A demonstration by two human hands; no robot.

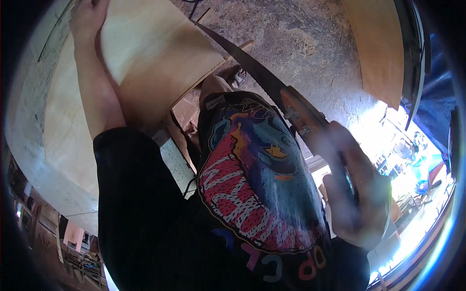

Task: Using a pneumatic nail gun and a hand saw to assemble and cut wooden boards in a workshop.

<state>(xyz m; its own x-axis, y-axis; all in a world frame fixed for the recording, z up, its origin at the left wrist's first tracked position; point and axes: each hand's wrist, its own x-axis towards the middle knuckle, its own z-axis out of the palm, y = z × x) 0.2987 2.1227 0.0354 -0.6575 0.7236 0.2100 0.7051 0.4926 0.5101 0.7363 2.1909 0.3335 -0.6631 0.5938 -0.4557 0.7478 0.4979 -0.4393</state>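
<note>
My right hand [357, 189], slightly blurred, is closed round the wooden handle of a handsaw [247, 62]. The saw is raised to the right of my body, its long dark blade pointing up and to the left, with the tip near the far corner of a plywood sheet [155, 58]. Bolts show on the brown wooden handle. My left arm stretches forward over the pale plywood, and my left hand [88, 19] is at the far left of the sheet. Its fingers are mostly cut off by the upper edge of the picture.
A worn concrete floor [310, 48] lies beyond the saw. Another brown board [376, 43] stands at the far right, near blue sheeting [437, 97]. A thin wooden strip [242, 47] pokes out by the plywood's corner. Wood scraps [48, 223] are at the lower left.
</note>
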